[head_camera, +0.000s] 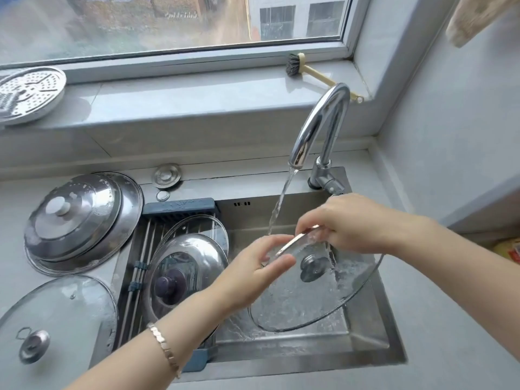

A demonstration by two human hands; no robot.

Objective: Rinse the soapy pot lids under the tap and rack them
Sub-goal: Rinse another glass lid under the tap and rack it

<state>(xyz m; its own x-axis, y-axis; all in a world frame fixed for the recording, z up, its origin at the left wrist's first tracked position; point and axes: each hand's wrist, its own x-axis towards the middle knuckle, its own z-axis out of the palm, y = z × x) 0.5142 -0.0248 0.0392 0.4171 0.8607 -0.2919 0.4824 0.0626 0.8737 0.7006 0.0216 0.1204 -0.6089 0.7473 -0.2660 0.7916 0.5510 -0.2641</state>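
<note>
Left hand (pixel 260 267) and right hand (pixel 347 223) grip a glass lid (pixel 295 308) under the tap (pixel 318 128). Two lids (pixel 185 266) are on the rack (pixel 138 257) (two further lids (pixel 81 218) wait, seemingly unrinsed, on the worktop (pixel 17 198)).

A white perforated steamer tray (pixel 29 94) is set at the left end of the windowsill (pixel 180 99); a dish brush (pixel 305 70) is laid near its right end. A pale cloth (pixel 475 18) is hung at upper right.

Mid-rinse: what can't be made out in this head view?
Head view: top rim of the clear glass lid with metal knob, partly covered by left hand and right hand.
Rear glass lid on the steel rack, mostly behind the dark-knobbed glass lid.
Counter glass lid, cut by the left edge.
</note>
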